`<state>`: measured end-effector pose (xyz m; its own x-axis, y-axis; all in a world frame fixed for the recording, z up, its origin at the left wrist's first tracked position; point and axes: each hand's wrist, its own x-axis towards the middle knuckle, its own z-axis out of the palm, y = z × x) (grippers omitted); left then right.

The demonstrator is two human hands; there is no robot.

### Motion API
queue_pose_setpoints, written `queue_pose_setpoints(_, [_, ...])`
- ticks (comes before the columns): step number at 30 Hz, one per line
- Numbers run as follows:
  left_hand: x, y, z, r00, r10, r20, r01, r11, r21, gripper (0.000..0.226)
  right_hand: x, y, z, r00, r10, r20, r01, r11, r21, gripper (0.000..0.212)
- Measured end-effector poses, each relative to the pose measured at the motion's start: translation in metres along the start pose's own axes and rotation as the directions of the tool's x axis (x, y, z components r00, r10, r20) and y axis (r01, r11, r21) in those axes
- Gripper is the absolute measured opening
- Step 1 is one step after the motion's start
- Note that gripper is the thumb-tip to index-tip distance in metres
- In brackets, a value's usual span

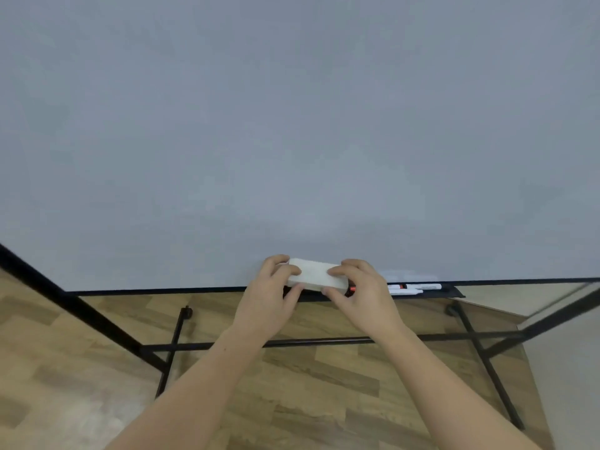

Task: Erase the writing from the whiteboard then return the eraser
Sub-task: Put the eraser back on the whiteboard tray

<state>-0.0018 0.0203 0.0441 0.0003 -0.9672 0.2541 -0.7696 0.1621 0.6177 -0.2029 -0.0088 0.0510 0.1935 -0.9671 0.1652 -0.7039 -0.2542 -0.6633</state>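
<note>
A large whiteboard (pixel 292 125) fills the upper view; I see no writing on its grey-white surface. A white block eraser (pixel 315 274) lies lengthwise at the board's bottom edge, just above the black marker tray (pixel 454 292). My left hand (pixel 272 297) grips the eraser's left end with fingers on top and thumb below. My right hand (pixel 360 293) grips its right end the same way. Whether the eraser rests on the tray is hidden by my hands.
White markers (pixel 418 288) with red and black caps lie in the tray right of my hands. The board's black stand legs (pixel 487 368) and crossbar (pixel 324 342) spread below over a wood-pattern floor (pixel 308 401).
</note>
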Motion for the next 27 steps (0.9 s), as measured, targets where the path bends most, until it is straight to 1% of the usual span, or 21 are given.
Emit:
queue_pose_setpoints(4, [-0.005,-0.019,0.036,0.987,-0.158,0.033,0.160,0.986,-0.047,0.028,0.003,0.028,0.032,0.996,0.067,0.055,-0.065,0.997,-0.032,0.029])
queue_pose_setpoints(8, [-0.004,-0.033,0.061,0.970,-0.236,0.052,0.238,0.970,-0.046,0.026,0.007,0.046,0.054,0.987,0.101,0.123,-0.090,0.992,-0.091,0.029])
queue_pose_setpoints(13, [0.002,-0.047,0.085,0.958,-0.279,0.061,0.280,0.960,-0.012,0.022,0.014,0.062,0.073,0.985,0.121,0.125,-0.105,0.986,-0.128,0.025])
queue_pose_setpoints(17, [0.005,-0.054,0.096,0.953,-0.295,0.063,0.296,0.955,-0.001,0.021,0.019,0.070,0.081,0.986,0.108,0.126,-0.087,0.982,-0.167,0.023])
queue_pose_setpoints(24, [0.007,-0.059,0.101,0.950,-0.301,0.087,0.301,0.954,0.012,0.022,0.024,0.076,0.083,0.991,0.018,0.134,0.018,0.965,-0.263,0.019])
queue_pose_setpoints(27, [0.007,-0.056,0.094,0.946,-0.303,0.111,0.304,0.953,0.016,0.025,0.029,0.067,0.080,0.988,-0.007,0.153,0.057,0.943,-0.327,0.028])
